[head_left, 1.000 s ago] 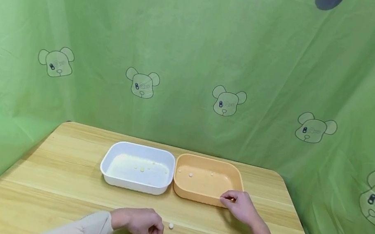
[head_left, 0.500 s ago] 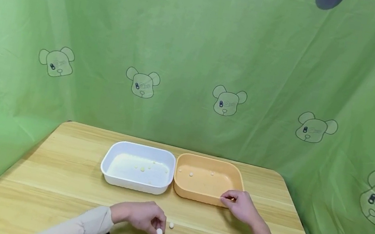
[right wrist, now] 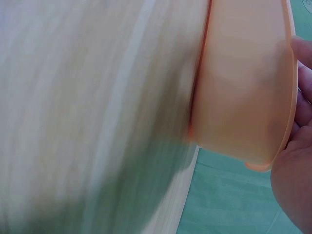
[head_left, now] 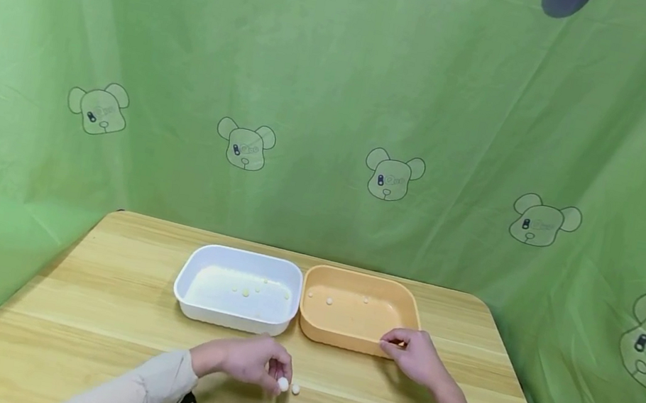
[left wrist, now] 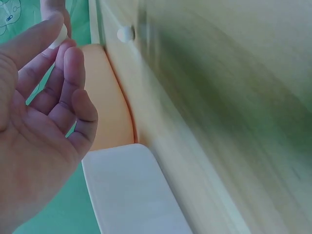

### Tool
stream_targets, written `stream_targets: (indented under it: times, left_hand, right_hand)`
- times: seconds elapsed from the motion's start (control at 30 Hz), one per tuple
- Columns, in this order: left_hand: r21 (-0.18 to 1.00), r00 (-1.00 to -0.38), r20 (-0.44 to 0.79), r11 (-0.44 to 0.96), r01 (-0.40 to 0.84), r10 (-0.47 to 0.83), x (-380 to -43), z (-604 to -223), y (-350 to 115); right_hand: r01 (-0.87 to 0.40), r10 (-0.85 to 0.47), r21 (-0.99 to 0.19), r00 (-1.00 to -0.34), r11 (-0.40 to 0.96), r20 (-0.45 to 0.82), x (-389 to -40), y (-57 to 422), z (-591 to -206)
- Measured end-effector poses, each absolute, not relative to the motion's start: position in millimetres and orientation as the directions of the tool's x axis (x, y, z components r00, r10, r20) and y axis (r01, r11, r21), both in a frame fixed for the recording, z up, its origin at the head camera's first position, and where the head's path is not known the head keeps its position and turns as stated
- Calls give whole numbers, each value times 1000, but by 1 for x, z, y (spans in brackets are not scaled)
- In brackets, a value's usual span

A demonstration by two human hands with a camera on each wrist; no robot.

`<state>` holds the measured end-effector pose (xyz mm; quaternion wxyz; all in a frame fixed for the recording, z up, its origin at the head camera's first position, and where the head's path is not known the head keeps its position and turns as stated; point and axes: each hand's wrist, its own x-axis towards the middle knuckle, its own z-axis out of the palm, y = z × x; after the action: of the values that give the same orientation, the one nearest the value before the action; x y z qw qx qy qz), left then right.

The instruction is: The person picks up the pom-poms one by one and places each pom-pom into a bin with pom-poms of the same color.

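Note:
My left hand (head_left: 252,360) pinches a small white ball (head_left: 283,384) between thumb and fingertips, low over the wooden table. In the left wrist view the ball (left wrist: 60,37) shows partly behind the thumb, and the other fingers are loosely bent. A smaller whitish ball (head_left: 295,390) lies on the table just right of the held one. At the front right corner of the orange plastic bin (head_left: 337,340), my right hand (head_left: 414,354) grips the rim. The right wrist view has the thumb (right wrist: 303,48) at that rim, with the other fingers partly hidden behind the wall.
A white bin (head_left: 233,321) stands against the left side of the orange one, holding several tiny yellowish pieces (head_left: 245,293). Inside the orange bin are a few small pale balls (head_left: 329,301). Behind the table (head_left: 108,279) hangs a green curtain (head_left: 308,213) with bear prints.
My left hand has moved forward and slightly right with the white ball, up beside the smaller ball on the table. The right hand stays on the orange bin's rim.

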<state>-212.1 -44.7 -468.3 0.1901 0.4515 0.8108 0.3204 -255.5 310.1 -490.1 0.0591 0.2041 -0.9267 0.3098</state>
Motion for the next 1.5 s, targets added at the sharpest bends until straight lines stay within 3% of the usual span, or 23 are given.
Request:
stream_targets:
  times: [0.47,1.5]
  left_hand:
    - [704,-553,119,322,633,825,-227,-455,-40]
    - [770,-710,194,344,538,677,-252,-431,-12]
  right_hand:
    - [-414,-343,-552,-910,724,232,-257,310,-489]
    - [-392,-318,-578,-920,716,229,-256,310,-492]
